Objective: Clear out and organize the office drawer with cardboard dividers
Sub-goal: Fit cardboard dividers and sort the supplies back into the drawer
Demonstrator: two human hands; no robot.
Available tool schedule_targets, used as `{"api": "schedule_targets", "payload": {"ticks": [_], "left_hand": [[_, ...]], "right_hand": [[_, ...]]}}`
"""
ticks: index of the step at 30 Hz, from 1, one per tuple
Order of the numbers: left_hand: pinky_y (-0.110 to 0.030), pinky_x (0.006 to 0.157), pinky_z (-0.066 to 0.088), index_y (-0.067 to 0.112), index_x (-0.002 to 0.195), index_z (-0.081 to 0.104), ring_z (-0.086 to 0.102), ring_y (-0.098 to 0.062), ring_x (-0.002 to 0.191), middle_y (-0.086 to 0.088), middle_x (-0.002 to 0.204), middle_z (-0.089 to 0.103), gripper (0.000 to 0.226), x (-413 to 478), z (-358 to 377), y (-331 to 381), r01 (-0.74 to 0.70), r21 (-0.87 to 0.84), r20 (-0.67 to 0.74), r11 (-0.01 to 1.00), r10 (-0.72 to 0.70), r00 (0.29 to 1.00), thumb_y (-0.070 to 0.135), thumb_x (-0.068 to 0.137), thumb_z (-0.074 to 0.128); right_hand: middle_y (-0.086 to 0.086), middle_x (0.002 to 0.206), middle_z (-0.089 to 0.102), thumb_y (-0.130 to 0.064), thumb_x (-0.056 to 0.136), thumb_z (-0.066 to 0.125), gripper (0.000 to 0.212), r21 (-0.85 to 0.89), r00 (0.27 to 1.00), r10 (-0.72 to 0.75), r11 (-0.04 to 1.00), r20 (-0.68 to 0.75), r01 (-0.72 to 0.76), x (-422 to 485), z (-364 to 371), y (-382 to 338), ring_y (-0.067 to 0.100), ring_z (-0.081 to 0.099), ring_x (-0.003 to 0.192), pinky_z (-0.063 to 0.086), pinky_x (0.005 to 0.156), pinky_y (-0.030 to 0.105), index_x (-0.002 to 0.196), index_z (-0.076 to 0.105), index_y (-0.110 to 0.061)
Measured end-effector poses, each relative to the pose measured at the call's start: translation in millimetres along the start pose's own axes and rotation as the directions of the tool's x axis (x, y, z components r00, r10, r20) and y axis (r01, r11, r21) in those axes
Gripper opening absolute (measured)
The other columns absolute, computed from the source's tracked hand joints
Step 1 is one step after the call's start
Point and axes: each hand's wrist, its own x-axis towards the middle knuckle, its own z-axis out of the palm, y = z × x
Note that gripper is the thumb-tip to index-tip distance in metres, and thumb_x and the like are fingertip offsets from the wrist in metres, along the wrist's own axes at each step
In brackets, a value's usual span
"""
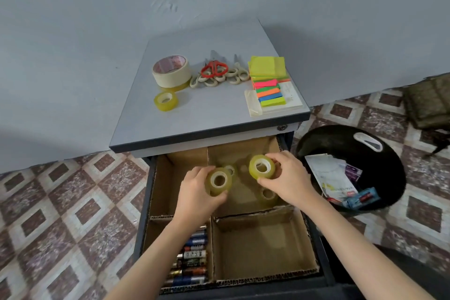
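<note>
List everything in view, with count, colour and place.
Clear yellowish tape rolls: at least five; one on grey cabinet top, two held, others in rear right compartment.
Cream masking tape roll: one, cabinet top.
Scissors: one red-handled, several cream-handled, cabinet top.
Neon sticky notes: several stacks, cabinet top.
Marker pens: several, front left compartment.
Brown cardboard dividers: four compartments, drawer.
Black bin: one, floor right, holding paper scraps.
Left hand: grips one tape roll.
Right hand: grips one tape roll.

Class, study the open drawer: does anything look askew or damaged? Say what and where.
The right half of the cardboard cross divider looks bent: its top edge kinks and sags instead of running straight. Nothing else stands out.
</note>
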Motion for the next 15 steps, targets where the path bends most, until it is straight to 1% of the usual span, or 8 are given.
{"api": "schedule_targets", "payload": {"ticks": [3, 6, 8, 11, 13, 15], "left_hand": [[-0.027, 0.100, 0.026, 0.025, 0.132, 0.048, 0.040, -0.010, 0.119, 0.009, 0.126, 0.052, 0.059, 16, 3, 5, -0.094, 0.224, 0.031, 0.970, 0.089, 0.996, 0.045, 0.080, 0.066], [-0.030, 0.103, 0.022, 0.026, 0.135, 0.044, 0.035, -0.012, 0.126, 0.009, 0.134, 0.048, 0.059, 34, 10, 9, -0.149, 0.365, 0.111, 0.919, 0.116, 0.987, 0.047, 0.083, 0.059], [-0.034, 0.105, 0.021, 0.026, 0.137, 0.042, 0.034, -0.014, 0.128, 0.007, 0.136, 0.047, 0.061, 44, 16, 10, -0.167, 0.429, 0.165, 0.888, 0.105, 0.981, 0.046, 0.083, 0.059], [-0.036, 0.106, 0.021, 0.026, 0.137, 0.041, 0.035, -0.016, 0.129, 0.006, 0.135, 0.050, 0.061, 55, 18, 11, -0.181, 0.481, 0.240, 0.858, 0.069, 0.968, 0.045, 0.082, 0.060], [-0.037, 0.107, 0.020, 0.026, 0.136, 0.042, 0.036, -0.016, 0.129, 0.006, 0.134, 0.051, 0.059, 60, 18, 10, -0.192, 0.499, 0.270, 0.845, 0.059, 0.961, 0.044, 0.083, 0.060], [-0.039, 0.110, 0.017, 0.025, 0.138, 0.039, 0.033, -0.017, 0.132, 0.004, 0.136, 0.049, 0.058, 64, 18, 9, -0.192, 0.524, 0.285, 0.829, 0.042, 0.958, 0.043, 0.086, 0.057]], "right_hand": [[-0.004, 0.120, 0.051, -0.034, 0.075, 0.075, 0.060, -0.059, 1.000, 0.002, 0.998, 0.025, -0.001, 1, 1, 1, 0.013, 0.051, 0.103, 0.034, 0.079, 0.021, 0.129, 0.052, -0.021], [-0.004, 0.121, 0.050, -0.034, 0.076, 0.073, 0.059, -0.119, 0.998, -0.020, 0.993, 0.059, 0.027, 9, 4, -3, 0.015, 0.053, 0.107, 0.042, 0.083, 0.024, 0.129, 0.052, -0.020], [-0.002, 0.122, 0.050, -0.033, 0.078, 0.072, 0.057, -0.142, 0.993, -0.045, 0.988, 0.106, 0.060, 15, 6, -5, 0.016, 0.054, 0.107, 0.045, 0.088, 0.027, 0.130, 0.052, -0.019], [0.000, 0.124, 0.047, -0.032, 0.079, 0.070, 0.057, -0.203, 0.982, -0.031, 0.977, 0.187, 0.069, 20, 6, -6, 0.020, 0.053, 0.109, 0.045, 0.089, 0.030, 0.131, 0.050, -0.019], [0.000, 0.122, 0.048, -0.031, 0.077, 0.071, 0.055, -0.209, 0.981, -0.029, 0.975, 0.191, 0.069, 21, 5, -3, 0.019, 0.054, 0.105, 0.044, 0.087, 0.028, 0.128, 0.053, -0.018], [0.000, 0.117, 0.049, -0.028, 0.076, 0.073, 0.052, -0.193, 0.983, -0.027, 0.979, 0.182, 0.063, 22, 4, -2, 0.017, 0.054, 0.102, 0.041, 0.082, 0.023, 0.124, 0.056, -0.017]]}}
